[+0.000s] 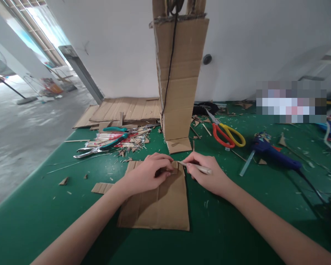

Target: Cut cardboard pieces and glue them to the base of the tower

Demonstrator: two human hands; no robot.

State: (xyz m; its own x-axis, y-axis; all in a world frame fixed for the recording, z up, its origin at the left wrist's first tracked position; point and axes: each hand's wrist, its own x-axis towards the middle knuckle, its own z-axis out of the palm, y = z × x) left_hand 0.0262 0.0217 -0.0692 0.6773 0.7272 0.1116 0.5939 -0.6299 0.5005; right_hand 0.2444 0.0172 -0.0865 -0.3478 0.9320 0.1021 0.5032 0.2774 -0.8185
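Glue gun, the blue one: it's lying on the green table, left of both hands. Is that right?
Wrong side: the head view shows the blue glue gun right of both the left hand and the right hand. It does lie on the green table.

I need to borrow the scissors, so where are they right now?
In the head view, the scissors lie on the green table right of centre, beyond the right hand, between the upright cardboard column and the blue glue gun.
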